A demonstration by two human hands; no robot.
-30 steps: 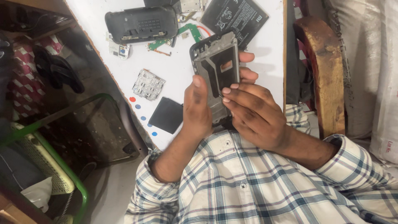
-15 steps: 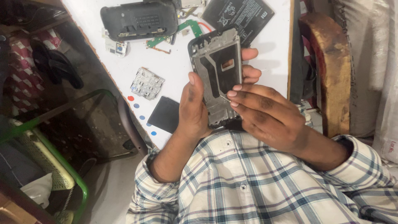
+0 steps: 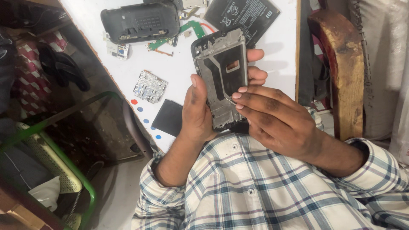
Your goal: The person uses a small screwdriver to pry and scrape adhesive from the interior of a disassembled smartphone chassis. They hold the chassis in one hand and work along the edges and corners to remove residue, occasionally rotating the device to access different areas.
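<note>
Phone frame (image 3: 221, 79), a stripped handset shell, is held upright above the white worktop (image 3: 272, 55), in front of the person's checked shirt (image 3: 255, 187). Its inner side faces the camera: grey metal plate with stamped ridges, a dark panel running diagonally across the middle, a small rectangular cut-out showing orange-brown near the upper right, and a black rim around the edge. The left hand (image 3: 198, 115) grips it from the left side, thumb laid along the edge and fingers curled round behind, their tips showing at the right. The right hand (image 3: 277, 121) is loosely closed, its fingertips (image 3: 238, 90) pressing on the frame's lower right face. On the worktop lie a black back cover (image 3: 140, 21), a flat battery (image 3: 245, 15), a green circuit strip (image 3: 187, 32), a metal keypad plate (image 3: 149, 86) and a dark square piece (image 3: 168, 117).
</note>
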